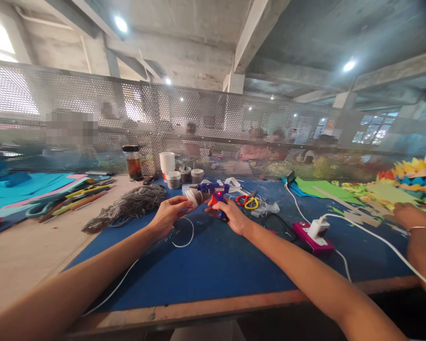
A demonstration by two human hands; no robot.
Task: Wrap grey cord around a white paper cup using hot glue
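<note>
Near the middle of the blue table mat [220, 270], my left hand [172, 214] holds a small pale cup-like piece [194, 197] between its fingers. A blue glue gun [213, 188] with a red trigger is gripped in my right hand [232, 215]. Its nozzle points left, over the pale piece; whether they touch is unclear. A white cord loop [193, 232] lies on the mat below my left hand. Just right of the glue gun are scissors [247, 201] with red and yellow handles.
Grey yarn [131, 203] lies left, beside tools [74, 199] and a dark jar [132, 163]. White cups [167, 162] stand behind. At right are a pink power strip [314, 238], white cables, green paper [326, 190] and another person's hand [412, 220]. A perforated screen [213, 113] crosses behind.
</note>
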